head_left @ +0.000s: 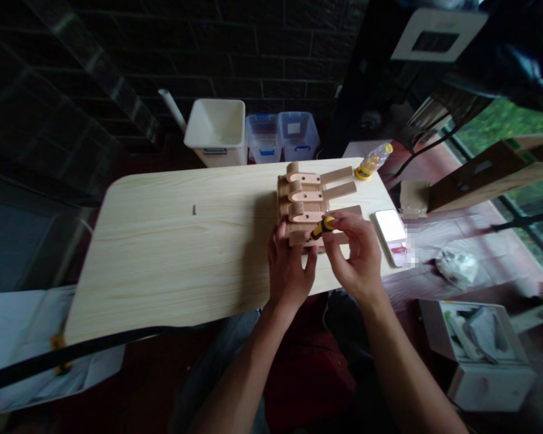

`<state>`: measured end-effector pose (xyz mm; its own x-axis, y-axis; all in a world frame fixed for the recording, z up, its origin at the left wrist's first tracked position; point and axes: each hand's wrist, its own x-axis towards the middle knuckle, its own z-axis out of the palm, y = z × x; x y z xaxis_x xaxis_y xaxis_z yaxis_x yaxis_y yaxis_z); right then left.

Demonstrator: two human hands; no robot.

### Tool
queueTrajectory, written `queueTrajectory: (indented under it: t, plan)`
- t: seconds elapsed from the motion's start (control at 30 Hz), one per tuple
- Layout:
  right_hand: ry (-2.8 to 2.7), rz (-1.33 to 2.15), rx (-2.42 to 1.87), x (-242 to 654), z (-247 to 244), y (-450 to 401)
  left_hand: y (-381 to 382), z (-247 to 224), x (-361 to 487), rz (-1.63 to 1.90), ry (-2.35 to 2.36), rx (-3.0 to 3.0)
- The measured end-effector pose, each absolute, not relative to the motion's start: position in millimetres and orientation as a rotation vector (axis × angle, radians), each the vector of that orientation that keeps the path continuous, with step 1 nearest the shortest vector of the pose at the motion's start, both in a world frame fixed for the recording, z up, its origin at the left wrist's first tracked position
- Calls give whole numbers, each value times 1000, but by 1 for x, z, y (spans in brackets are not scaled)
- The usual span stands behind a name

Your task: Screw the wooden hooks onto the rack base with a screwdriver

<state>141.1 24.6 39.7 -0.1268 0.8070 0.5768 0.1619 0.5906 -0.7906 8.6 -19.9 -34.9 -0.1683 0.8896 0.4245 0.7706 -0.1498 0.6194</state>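
A wooden assembly [302, 196] stands near the right end of the table. Several rounded wooden arms lie side by side across it, with dark screws in them and flat slats pointing right. My right hand [356, 256] is closed round the handle of a short yellow-and-black screwdriver [322, 228]. The screwdriver's tip slants down to the nearest wooden arm [298, 237]; whether it sits in a screw I cannot tell. With thumb and fingers on either side of that arm's left end, my left hand [292, 268] grips the assembly.
On the table [176, 259] lies a small dark pin-like piece [194, 210]. A clear bottle with yellow ends [374, 161] and a phone [390, 237] are at the right edge. Behind stand a cream bin [217, 129] and two clear plastic boxes [265, 138].
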Motion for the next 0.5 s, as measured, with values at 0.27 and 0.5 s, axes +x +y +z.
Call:
queueTrajectory:
  t: [0.27, 0.5]
  plan:
    - [-1616, 724, -800, 137, 41, 22, -19, -33, 9, 1206, 1945, 1912]
    - [-1635, 660, -807, 137, 42, 23, -20, -33, 9, 1215, 1936, 1901]
